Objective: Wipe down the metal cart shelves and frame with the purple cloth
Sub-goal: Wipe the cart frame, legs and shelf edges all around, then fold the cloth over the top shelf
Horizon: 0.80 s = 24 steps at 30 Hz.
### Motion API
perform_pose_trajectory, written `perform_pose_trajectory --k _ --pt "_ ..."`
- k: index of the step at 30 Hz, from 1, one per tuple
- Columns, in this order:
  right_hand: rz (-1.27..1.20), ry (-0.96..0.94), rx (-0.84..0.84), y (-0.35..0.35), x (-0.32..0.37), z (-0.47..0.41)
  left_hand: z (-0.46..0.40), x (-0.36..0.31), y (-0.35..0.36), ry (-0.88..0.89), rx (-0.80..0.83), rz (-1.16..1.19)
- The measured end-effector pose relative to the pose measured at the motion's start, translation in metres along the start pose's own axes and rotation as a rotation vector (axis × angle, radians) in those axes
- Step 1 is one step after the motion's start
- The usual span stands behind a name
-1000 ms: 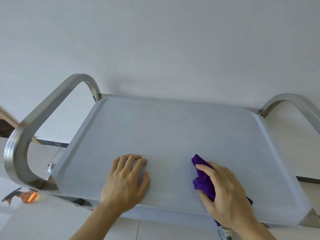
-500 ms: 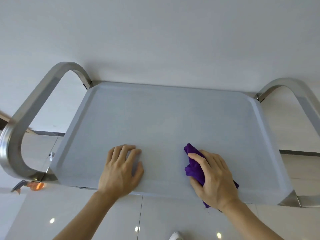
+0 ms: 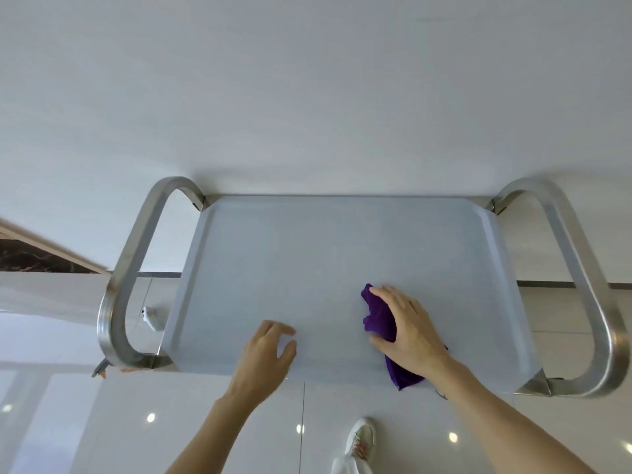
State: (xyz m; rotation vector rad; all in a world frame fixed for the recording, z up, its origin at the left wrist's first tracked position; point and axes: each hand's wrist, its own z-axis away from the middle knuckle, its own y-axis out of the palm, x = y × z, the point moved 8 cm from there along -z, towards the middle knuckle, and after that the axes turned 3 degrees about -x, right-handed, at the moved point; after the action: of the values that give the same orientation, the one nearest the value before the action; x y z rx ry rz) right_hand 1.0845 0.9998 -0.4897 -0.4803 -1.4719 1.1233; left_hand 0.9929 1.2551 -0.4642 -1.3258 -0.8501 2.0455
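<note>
The metal cart's top shelf (image 3: 307, 254) is a flat grey tray with raised edges, seen from above. Curved steel handle loops stand at its left end (image 3: 119, 295) and right end (image 3: 588, 295). My right hand (image 3: 410, 330) holds the bunched purple cloth (image 3: 378, 316) against the shelf, right of centre near the front edge, thumb curled under the cloth. A tail of cloth hangs over the front rim. My left hand (image 3: 266, 354) rests at the front edge, left of the cloth, with loosely bent fingers holding nothing.
A white wall runs right behind the cart. Glossy white floor tiles lie in front, with a white shoe (image 3: 359, 439) below the shelf's front edge. A cart wheel (image 3: 102, 367) shows under the left handle. A dark strip sits at the far left.
The view has pulled back and down, showing the whole shelf and both handles. My right hand with the cloth slid slightly away from me. My left hand's fingers lifted and curled a little.
</note>
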Motion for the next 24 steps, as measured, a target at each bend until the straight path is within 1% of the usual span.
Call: perform_pose_trajectory --k 1,2,4,6,9,11,14,18,21,22,24 --pt "0.066 0.055 0.022 -0.003 -0.002 0.006 0.013 -0.001 0.0 -0.063 0.022 0.104" --pt "0.12 0.134 0.007 -0.008 -0.006 0.012 0.027 -0.004 0.0 -0.105 0.032 0.18" --pt "0.116 0.292 -0.026 -0.019 -0.011 0.026 0.05 -0.008 0.001 -0.169 0.063 0.266" --pt "-0.037 0.375 -0.024 -0.023 -0.006 0.035 0.066 -0.013 0.002 -0.221 0.117 0.352" --pt "-0.343 0.467 -0.017 -0.038 0.009 0.039 0.078 -0.024 -0.01 -0.27 0.17 0.497" --pt "-0.47 0.475 0.017 -0.05 0.028 0.039 0.078 -0.032 -0.024 -0.273 0.171 0.586" --pt "-0.696 0.443 0.066 -0.073 0.068 0.041 0.073 -0.042 -0.044 -0.242 0.178 0.673" --pt "-1.047 0.368 0.168 -0.097 0.134 0.048 0.062 -0.059 -0.075 -0.124 0.197 0.757" --pt "-1.202 0.372 0.237 -0.098 0.167 0.054 0.057 -0.076 -0.097 -0.024 0.29 0.9" --pt "-1.244 0.387 0.239 -0.096 0.172 0.055 0.057 -0.082 -0.103 0.014 0.325 0.938" --pt "-1.338 0.425 0.216 -0.093 0.178 0.057 0.056 -0.089 -0.117 0.064 0.34 1.017"
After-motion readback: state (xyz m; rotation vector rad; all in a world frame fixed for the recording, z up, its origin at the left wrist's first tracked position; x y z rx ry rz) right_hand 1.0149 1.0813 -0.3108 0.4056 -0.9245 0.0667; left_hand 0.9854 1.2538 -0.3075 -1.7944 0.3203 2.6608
